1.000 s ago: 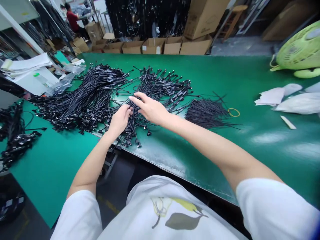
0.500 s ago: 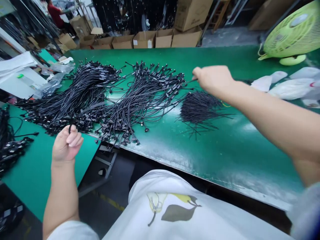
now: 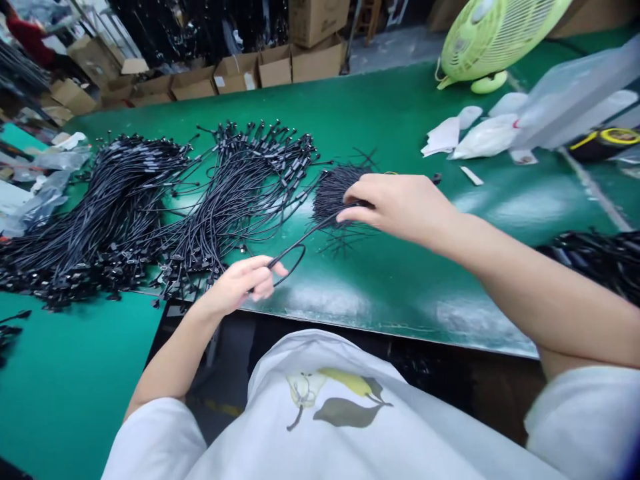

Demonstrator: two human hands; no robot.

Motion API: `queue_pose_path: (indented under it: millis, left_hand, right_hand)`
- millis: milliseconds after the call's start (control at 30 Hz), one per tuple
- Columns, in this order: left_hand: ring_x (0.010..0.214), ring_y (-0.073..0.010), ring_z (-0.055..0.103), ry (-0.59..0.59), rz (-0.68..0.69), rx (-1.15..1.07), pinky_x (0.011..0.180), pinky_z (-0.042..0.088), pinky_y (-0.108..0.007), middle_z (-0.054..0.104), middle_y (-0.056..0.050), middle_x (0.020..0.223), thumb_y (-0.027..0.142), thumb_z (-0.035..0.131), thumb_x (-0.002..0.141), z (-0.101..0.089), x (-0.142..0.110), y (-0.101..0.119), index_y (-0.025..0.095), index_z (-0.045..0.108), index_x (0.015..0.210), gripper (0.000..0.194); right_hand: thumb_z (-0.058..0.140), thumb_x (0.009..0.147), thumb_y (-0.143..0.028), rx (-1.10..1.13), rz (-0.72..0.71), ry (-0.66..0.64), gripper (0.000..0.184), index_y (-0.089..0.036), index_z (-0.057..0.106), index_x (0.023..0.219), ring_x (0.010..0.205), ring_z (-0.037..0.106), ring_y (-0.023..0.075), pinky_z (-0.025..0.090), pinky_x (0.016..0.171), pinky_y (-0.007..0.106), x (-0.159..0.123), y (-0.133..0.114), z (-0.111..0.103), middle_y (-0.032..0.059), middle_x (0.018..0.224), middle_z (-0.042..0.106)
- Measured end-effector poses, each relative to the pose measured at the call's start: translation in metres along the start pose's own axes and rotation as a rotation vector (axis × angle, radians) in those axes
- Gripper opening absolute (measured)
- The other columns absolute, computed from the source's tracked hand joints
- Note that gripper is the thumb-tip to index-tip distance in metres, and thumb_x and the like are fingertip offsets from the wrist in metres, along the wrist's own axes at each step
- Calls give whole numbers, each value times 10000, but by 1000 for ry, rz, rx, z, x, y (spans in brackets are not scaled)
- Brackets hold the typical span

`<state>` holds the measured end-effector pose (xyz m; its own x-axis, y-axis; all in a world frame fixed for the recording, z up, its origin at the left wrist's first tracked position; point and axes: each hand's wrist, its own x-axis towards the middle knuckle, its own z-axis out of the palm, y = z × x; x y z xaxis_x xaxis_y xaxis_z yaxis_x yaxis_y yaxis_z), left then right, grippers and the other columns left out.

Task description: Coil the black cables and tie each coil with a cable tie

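The left hand (image 3: 245, 283) has its fingers curled round a black cable (image 3: 296, 245), which loops slackly beside them and runs up to the right hand (image 3: 400, 205), pinched there too. Just behind that pinch lies a bundle of thin black strips (image 3: 331, 190); beyond the left hand, a heap of cables (image 3: 215, 200); farther off, a green fan (image 3: 493, 40).

Cable pile (image 3: 230, 193) left of strand bundle (image 3: 331, 193) (both on table (image 3: 425, 287)).

Open cardboard boxes (image 3: 236, 79) line the glossy green table's (image 3: 390, 113) far edge, grey floor (image 3: 395, 48) showing beyond.
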<state>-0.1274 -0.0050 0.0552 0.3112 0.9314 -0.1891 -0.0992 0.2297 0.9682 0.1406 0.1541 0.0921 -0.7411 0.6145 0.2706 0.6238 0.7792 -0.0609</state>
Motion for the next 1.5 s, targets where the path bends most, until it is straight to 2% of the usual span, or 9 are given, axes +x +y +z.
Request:
queue_pose_path:
  millis: [133,267,367,467,667,933,1133,1233,1500]
  left_hand:
    - [361,-33,171,238,132,-346,407,304,-177,197,102,485,369,581,877,-19,-4,15,166,670,891,222]
    - [460,-25,401,524,324,-449,579,447,-150,399,68,583,241,506,923,-21,7,28,187,651,1061,207]
    - [692,-58,571,447,268,-463,756,494,-199,579,4,790,106,623,805,-14,26,24,122,637,1108,303]
    - [679,-63,564,340,170,-540,644,479,-174,602,-25,840,48,632,763,-11,38,16,84,623,1131,370]
    - [525,-29,464,427,159,-759,482,384,-125,494,30,648,125,472,931,-27,37,13,52,599,1130,247]
    - [415,-28,349,263,114,-668,387,319,-120,350,69,527,168,551,901,-20,26,17,64,654,927,148]
    - [589,-16,511,333,230,-710,497,408,-80,566,15,763,121,553,895,-5,30,22,133,608,1160,270]
    - [605,-31,531,350,219,-641,532,442,-106,575,9,750,123,594,871,-4,35,19,109,627,1125,257]
    - [393,-8,408,455,155,-822,380,317,-90,413,77,510,179,419,983,-32,11,12,76,614,1005,222]
  right_hand:
    - [442,933,-525,342,-42,-31,396,-210,622,1093,842,624,203,445,701,310,-29,40,34,69,979,691]
    - [355,982,-350,243,-27,116,359,-170,629,1129,765,620,191,419,644,303,-53,23,57,87,911,691]
    - [368,974,-259,29,-176,166,314,-179,666,1032,598,546,151,333,566,289,-59,-7,54,36,730,653]
    - [389,967,-231,-58,-231,221,291,-180,676,956,581,512,135,295,564,285,-56,-21,40,24,676,625]
    - [393,970,-255,-136,12,266,298,-173,668,1051,594,500,158,281,554,298,-60,-2,25,62,699,633]
    - [361,980,-291,-158,15,197,330,-196,671,1039,577,484,146,237,524,289,-57,9,46,40,717,624]
    - [395,932,-141,-151,-213,250,343,-137,591,1214,548,431,135,233,539,299,-58,-28,48,28,700,588]
    - [390,903,-74,-126,-330,309,314,-129,637,1088,564,432,131,245,560,302,-59,-45,43,24,654,555]
    - [397,934,-165,-93,-31,231,310,-204,653,1104,587,480,137,271,546,283,-66,-2,40,36,765,634]
